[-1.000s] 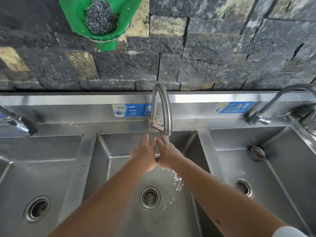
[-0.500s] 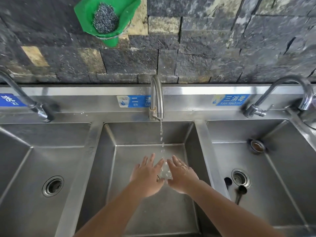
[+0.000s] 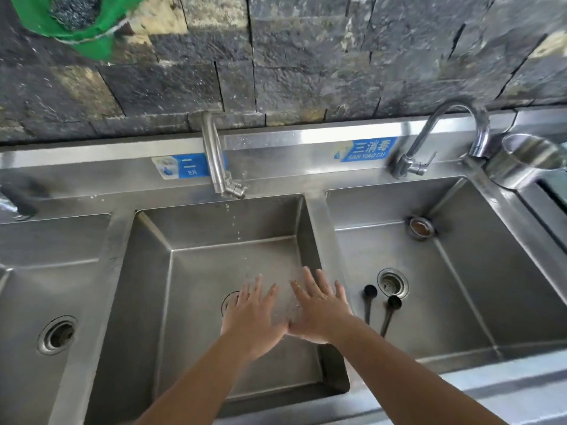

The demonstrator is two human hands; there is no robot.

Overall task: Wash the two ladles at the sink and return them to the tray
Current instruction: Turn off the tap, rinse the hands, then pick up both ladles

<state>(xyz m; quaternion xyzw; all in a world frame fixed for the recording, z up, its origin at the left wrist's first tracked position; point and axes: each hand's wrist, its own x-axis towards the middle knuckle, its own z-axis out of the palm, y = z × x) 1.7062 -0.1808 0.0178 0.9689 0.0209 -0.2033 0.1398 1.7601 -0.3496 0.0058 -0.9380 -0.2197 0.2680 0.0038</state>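
Note:
Two small dark ladles lie side by side on the floor of the right basin, one (image 3: 369, 299) nearer the divider and the other (image 3: 390, 311) beside the drain, bowls pointing away from me. My left hand (image 3: 251, 314) and my right hand (image 3: 319, 308) hover palm-down, fingers spread, over the middle basin (image 3: 190, 271), touching at the thumbs and holding nothing. The right hand reaches over the divider. Only drops fall from the middle faucet (image 3: 216, 161). No tray is in view.
A three-basin steel sink runs under a dark stone wall. The right basin (image 3: 478, 286) has a drain (image 3: 393, 283) and its own faucet (image 3: 441, 139). A steel cup (image 3: 521, 164) stands at the far right. A green holder with steel wool (image 3: 73, 13) hangs upper left.
My hands have dropped from under the spout to low over the middle basin and spread apart. The stream has thinned to drops. The view shifted right, showing both ladles.

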